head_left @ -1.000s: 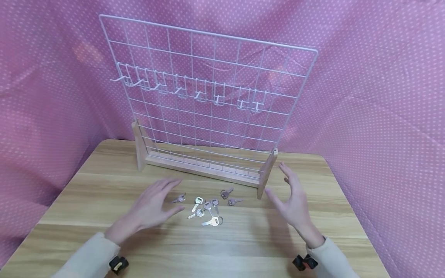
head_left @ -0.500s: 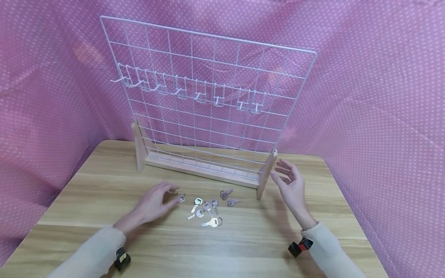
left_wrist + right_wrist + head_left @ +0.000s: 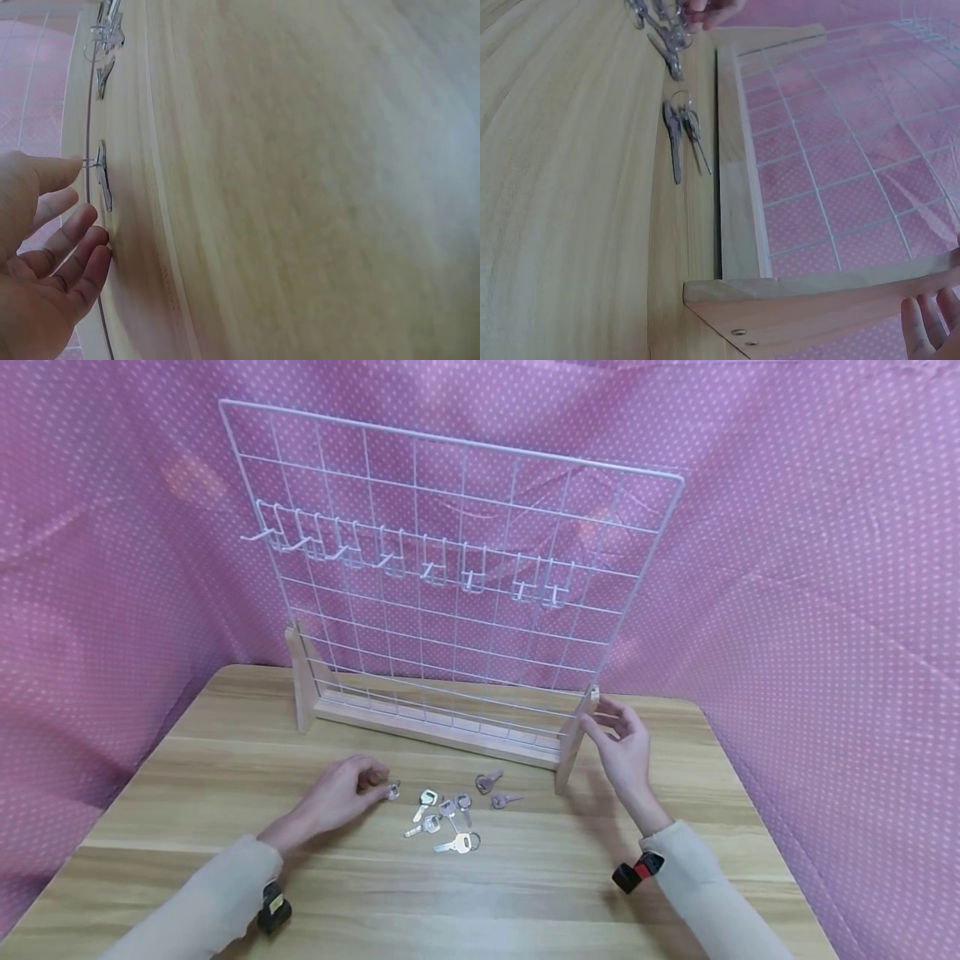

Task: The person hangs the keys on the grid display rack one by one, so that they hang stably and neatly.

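Observation:
My left hand (image 3: 337, 795) lies low over the table by the leftmost key (image 3: 393, 791). In the left wrist view that key (image 3: 103, 176) has its ring beside the tip of one finger of the left hand (image 3: 45, 247); the fingers are bent with gaps between them, and contact is hard to tell. My right hand (image 3: 626, 752) grips the right wooden end (image 3: 573, 739) of the rack, thumb at its front edge. The right wrist view shows part of the right hand (image 3: 937, 322) against this wooden end piece (image 3: 840, 289).
A white wire grid (image 3: 450, 631) rises from the wooden base (image 3: 435, 727), with a row of white hooks (image 3: 390, 562) across it. Several more keys lie between the hands, including one with a ring (image 3: 459, 843). Pink dotted cloth (image 3: 825, 610) surrounds the table (image 3: 525, 893).
My left hand has moved slightly right to the leftmost key, its fingers drawing closer together. My right hand has moved left and up onto the rack's wooden end.

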Available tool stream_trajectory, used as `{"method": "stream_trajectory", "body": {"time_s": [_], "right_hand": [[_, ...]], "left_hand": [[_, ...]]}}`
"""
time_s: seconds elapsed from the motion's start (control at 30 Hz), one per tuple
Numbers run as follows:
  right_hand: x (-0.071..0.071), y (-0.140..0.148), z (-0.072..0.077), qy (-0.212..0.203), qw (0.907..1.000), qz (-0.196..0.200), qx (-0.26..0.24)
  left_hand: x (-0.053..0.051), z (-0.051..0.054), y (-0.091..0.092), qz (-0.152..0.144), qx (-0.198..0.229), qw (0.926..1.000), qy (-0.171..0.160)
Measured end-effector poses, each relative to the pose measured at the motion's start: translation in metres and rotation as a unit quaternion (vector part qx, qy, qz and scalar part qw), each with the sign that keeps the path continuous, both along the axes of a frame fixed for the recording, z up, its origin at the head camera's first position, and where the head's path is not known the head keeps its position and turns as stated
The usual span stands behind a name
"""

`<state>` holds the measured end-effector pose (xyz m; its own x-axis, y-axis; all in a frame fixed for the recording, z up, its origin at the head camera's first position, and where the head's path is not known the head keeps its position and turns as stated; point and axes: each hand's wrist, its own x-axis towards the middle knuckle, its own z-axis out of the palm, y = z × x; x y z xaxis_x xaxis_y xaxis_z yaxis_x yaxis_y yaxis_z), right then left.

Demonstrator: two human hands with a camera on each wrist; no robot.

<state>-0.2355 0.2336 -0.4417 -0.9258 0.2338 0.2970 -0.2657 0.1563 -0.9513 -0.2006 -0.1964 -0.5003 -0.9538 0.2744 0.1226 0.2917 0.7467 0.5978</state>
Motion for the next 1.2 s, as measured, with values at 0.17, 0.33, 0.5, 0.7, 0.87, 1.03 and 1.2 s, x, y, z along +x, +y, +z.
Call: {"method": "stream_trajectory", "body": {"time_s": [0.17,0.33,0.5,0.7,0.87,1.03,1.2], "right_hand": [[-0.002,-0.001,-0.001,0.011,0.9997,-0.003,-0.020],[-0.001,-0.001,-0.002,0.014,0.9996,-0.001,-0.025],[0.001,-0.001,-0.001,0.015,0.9995,-0.005,-0.027],[0.002,-0.003,-0.001,0.021,0.9992,-0.012,-0.031],[0.002,-0.004,0.000,0.027,0.9990,-0.021,-0.029],[0.002,-0.004,0.003,0.022,0.9994,-0.024,-0.016],[0.000,-0.002,0.007,0.005,0.9998,-0.016,0.005]], "left_hand": [[-0.003,0.000,0.004,0.001,-0.001,1.0000,-0.007],[-0.004,-0.001,0.008,0.001,-0.001,1.0000,-0.009],[-0.008,-0.002,0.012,-0.007,-0.008,0.9999,-0.001],[-0.010,-0.005,0.012,-0.008,0.001,1.0000,-0.001],[-0.010,0.002,0.008,0.000,0.020,0.9998,-0.002],[-0.006,0.015,0.002,0.010,0.044,0.9990,-0.005],[-0.002,0.023,-0.003,0.024,0.049,0.9985,0.001]]}}
